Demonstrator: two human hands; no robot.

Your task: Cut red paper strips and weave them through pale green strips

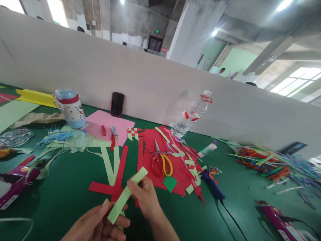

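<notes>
My right hand (145,192) pinches a light green paper strip (128,195) near its upper end, thumb on top. The strip slants down to the left, above the table. My left hand (102,221) is at its lower end, fingers apart behind the paper and thumb raised off to the side. A bit of light green paper (122,216) shows between those fingers; whether it belongs to the same strip I cannot tell. Just beyond my hands lie crossing red paper strips (101,188) and two light green strips (107,164).
Scissors (164,164) lie on red paper (155,182) with scraps. Behind stand a tilted bottle (188,115), a phone (117,104) and a cup (72,112). A glue gun (213,184) with its cord is on the right, near colourful thin strips (265,164). A partition (140,80) backs the table.
</notes>
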